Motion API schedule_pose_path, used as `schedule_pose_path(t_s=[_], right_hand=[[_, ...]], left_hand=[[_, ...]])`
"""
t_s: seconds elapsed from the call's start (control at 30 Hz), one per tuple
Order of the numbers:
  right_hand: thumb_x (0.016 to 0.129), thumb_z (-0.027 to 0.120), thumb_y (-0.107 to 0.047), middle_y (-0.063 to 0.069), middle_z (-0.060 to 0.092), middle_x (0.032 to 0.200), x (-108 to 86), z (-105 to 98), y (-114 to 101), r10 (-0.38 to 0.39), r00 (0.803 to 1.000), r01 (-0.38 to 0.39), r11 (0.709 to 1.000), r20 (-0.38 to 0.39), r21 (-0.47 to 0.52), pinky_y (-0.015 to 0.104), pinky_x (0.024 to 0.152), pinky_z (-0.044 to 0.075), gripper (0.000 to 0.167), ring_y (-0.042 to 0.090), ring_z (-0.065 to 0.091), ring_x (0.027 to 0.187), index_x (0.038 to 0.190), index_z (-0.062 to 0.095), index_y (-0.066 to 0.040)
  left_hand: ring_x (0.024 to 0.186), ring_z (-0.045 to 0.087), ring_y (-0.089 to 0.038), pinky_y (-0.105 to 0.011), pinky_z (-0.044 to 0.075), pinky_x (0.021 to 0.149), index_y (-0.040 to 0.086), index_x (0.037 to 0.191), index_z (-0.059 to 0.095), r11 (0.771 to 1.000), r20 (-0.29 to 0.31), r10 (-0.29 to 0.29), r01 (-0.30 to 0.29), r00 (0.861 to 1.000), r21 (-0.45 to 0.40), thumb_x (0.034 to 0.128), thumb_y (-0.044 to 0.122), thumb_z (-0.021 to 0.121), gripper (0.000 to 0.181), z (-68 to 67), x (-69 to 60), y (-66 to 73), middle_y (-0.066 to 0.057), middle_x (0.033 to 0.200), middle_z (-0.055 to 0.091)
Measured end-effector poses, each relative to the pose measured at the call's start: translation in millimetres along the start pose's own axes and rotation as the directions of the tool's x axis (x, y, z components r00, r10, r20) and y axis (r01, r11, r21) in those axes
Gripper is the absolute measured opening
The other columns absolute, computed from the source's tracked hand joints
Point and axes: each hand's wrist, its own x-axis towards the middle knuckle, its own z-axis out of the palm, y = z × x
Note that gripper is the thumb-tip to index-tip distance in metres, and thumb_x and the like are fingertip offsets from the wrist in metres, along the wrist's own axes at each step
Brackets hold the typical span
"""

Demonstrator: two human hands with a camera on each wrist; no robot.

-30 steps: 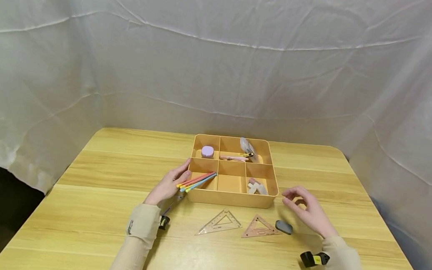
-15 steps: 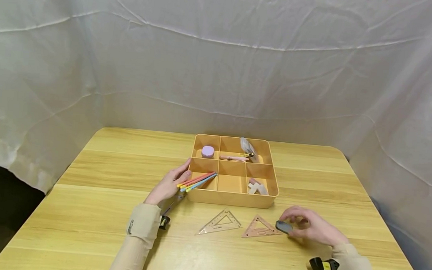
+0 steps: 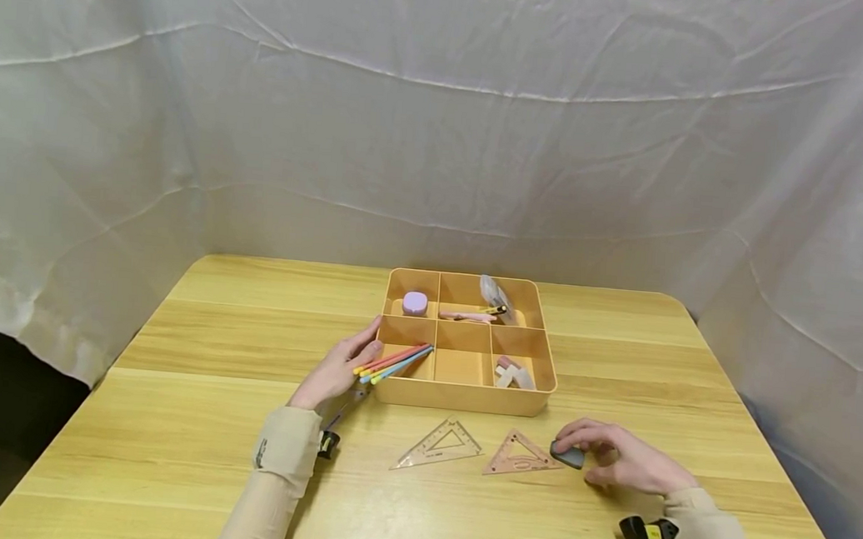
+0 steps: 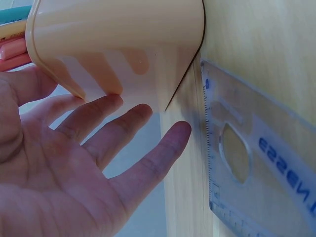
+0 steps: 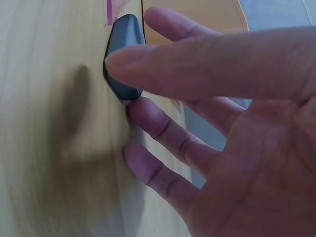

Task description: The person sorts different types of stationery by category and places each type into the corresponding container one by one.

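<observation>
My left hand [image 3: 337,371] is at the left side of an orange divided organizer box [image 3: 460,397], its fingers extended along the outer wall in the left wrist view. Several coloured pens [image 3: 395,363] lean over the box's front-left corner near the thumb. On the table to the right, my right hand [image 3: 625,457] is over a small dark grey oval object [image 3: 567,454] whose kind I cannot tell. The index finger reaches its top while the thumb stands apart from it in the head view. In the right wrist view, the thumb partly hides that object [image 5: 127,34].
A clear set square [image 3: 440,447] and a pink set square [image 3: 519,457] lie before the box. A clear ruler-like piece [image 4: 256,163] lies beside the left hand. The box holds a lilac round-cornered item [image 3: 415,303], erasers [image 3: 513,374] and a pink item [image 3: 467,315].
My right hand has come down and toward me from beside the box to the grey object; its thumb has since moved off it. Left hand, box and grey object stay in place.
</observation>
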Motion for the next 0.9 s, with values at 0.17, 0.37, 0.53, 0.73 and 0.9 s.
schedule_pose_path(t_s=[0.17,0.37,0.53,0.73,0.9], right_hand=[[0.08,0.072,0.001,0.015,0.061,0.129,1.2,1.2,1.6,-0.033,0.999,0.033,0.999,-0.004,0.003,0.02,0.09,0.043,0.046,-0.003,0.054,0.114,0.124,0.07,-0.012],[0.075,0.069,0.007,0.019,0.061,0.132,3.3,4.3,4.4,-0.071,0.997,0.07,0.997,-0.019,-0.024,0.019,0.092,0.043,0.051,-0.006,0.051,0.12,0.122,0.07,-0.014],[0.075,0.065,0.012,0.02,0.06,0.135,4.5,6.1,7.4,-0.092,0.996,0.091,0.996,-0.024,-0.026,0.013,0.102,0.039,0.054,-0.005,0.05,0.126,0.122,0.07,-0.014],[0.079,0.068,0.009,0.018,0.064,0.132,5.8,7.3,9.7,-0.112,0.993,0.111,0.993,-0.038,-0.032,0.013,0.1,0.041,0.049,-0.005,0.052,0.125,0.122,0.071,-0.012],[0.079,0.07,0.009,0.017,0.066,0.127,6.8,7.6,9.3,-0.144,0.989,0.143,0.989,-0.043,-0.024,0.013,0.099,0.044,0.045,-0.002,0.055,0.122,0.121,0.071,-0.01]], left_hand=[[0.145,0.038,-0.045,-0.059,0.025,0.123,0.003,0.16,0.02,1.0,0.0,0.007,-0.007,1.0,-0.002,0.1106,0.025,0.037,0.056,0.0,0.1,0.0,-0.024,0.163,0.025],[0.145,0.038,-0.045,-0.059,0.025,0.123,0.002,0.159,0.02,1.0,-0.002,0.013,-0.013,1.0,-0.003,0.1106,0.024,0.037,0.056,0.3,0.6,-0.2,-0.024,0.163,0.024],[0.144,0.039,-0.045,-0.058,0.025,0.123,0.003,0.159,0.02,1.0,-0.004,0.013,-0.013,1.0,0.003,0.1106,0.024,0.037,0.056,0.3,0.4,0.4,-0.024,0.163,0.025],[0.143,0.041,-0.044,-0.058,0.026,0.123,0.002,0.159,0.02,1.0,-0.007,0.009,-0.009,1.0,0.004,0.1106,0.024,0.037,0.056,0.8,0.3,0.3,-0.024,0.162,0.027],[0.143,0.041,-0.045,-0.058,0.026,0.123,0.002,0.159,0.021,1.0,-0.018,-0.001,0.001,1.0,0.002,0.1103,0.024,0.038,0.056,1.5,0.7,-0.3,-0.024,0.162,0.028]])
